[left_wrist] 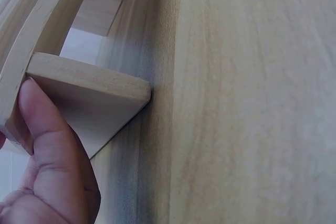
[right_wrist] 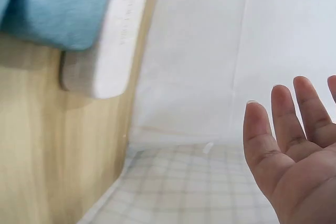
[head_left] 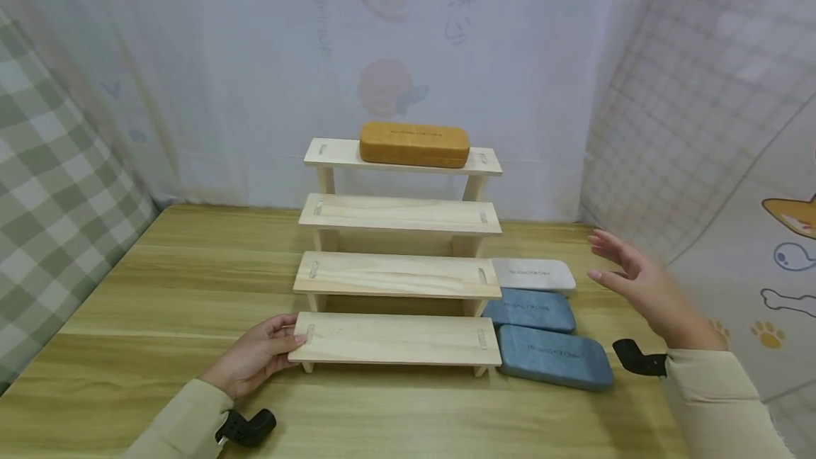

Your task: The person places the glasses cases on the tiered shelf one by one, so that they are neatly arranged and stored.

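At the middle of the wood-grain table (head_left: 127, 289), a stepped wooden stand (head_left: 398, 275) rises in four shelves from front to back; the left hand (head_left: 258, 356) holds the left end of the lowest shelf (head_left: 395, 338) in a narrow pinch, and the left wrist view shows a digit against the shelf beside its support leg (left_wrist: 89, 82). To the right of the stand, the right hand (head_left: 650, 292) is raised in the air, its grip wide, thumb and fingers apart; nearest to it lies a white case (head_left: 534, 275), whose left end is hidden by the stand; in front of this lie a blue case (head_left: 532, 310) and, nearer the viewer, a second blue case (head_left: 554, 356), just beside the lowest shelf. On the top shelf (head_left: 338, 152), right of its middle, rests an orange case (head_left: 414, 144); behind hangs a pale printed curtain (head_left: 255, 76).
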Available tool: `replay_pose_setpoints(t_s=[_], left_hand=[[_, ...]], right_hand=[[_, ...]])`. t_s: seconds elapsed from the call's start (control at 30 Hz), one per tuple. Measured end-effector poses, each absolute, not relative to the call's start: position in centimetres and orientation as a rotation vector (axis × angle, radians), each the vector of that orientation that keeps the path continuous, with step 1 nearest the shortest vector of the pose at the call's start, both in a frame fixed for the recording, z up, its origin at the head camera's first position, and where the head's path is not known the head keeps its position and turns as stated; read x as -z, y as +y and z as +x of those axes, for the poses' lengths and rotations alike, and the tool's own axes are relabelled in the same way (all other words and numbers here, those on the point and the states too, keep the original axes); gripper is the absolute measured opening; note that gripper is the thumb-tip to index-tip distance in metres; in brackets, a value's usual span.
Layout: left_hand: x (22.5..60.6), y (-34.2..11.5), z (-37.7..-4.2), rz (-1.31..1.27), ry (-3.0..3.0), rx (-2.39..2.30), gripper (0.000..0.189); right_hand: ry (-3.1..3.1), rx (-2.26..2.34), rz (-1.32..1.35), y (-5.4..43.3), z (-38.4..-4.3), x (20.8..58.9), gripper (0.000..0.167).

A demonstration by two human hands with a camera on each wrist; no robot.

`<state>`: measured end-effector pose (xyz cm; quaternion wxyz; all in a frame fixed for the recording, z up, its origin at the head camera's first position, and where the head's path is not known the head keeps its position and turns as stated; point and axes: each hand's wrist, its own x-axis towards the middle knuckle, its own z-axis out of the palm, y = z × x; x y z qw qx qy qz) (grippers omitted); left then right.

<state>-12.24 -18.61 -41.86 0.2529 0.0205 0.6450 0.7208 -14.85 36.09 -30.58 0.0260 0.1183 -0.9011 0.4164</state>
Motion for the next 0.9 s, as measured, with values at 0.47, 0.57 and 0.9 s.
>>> replay_pose_setpoints(t_s=[0.47, 0.57, 0.9], left_hand=[[42.1, -18.7, -12.2, 0.076, 1.737, -1.972, 0.066], [42.0, -18.7, -12.2, 0.071, 1.738, -1.970, 0.066], [42.0, -18.6, -12.1, 0.063, 1.746, -1.962, 0.066]], right_hand=[[-2.932, -1.224, 0.248, 38.0, -11.9, 34.1, 0.065], [-2.977, -1.199, 0.209, 38.4, -11.3, 34.7, 0.065], [-3.046, -1.242, 0.203, 38.9, -9.9, 37.0, 0.066]])
